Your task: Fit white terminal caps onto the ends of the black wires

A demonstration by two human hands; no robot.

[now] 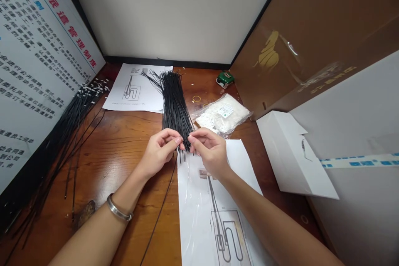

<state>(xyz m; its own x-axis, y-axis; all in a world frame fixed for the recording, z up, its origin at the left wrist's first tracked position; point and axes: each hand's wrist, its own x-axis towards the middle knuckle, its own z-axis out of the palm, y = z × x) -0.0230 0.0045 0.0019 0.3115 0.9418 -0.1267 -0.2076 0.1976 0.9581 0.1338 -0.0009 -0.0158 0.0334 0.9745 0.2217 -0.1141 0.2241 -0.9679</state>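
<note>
My left hand [160,151] is closed, thumb and forefinger pinching the end of a thin black wire [160,212]. That wire trails down across the table toward the lower edge of view. Close beside it my right hand [212,151] is also closed in a pinch. Whatever sits between its fingertips is too small to make out. Just behind both hands lies a thick bundle of black wires [173,99], its near ends showing between them. To the right of the bundle, a clear bag of small white pieces [222,113] rests on the table.
Black wires with white connectors [93,91] lean along the left panel. Printed drawing sheets lie behind [120,99] and under my right arm [193,216]. A green tape measure [225,79] sits at the back. A white carton flap [289,153] juts in from the right.
</note>
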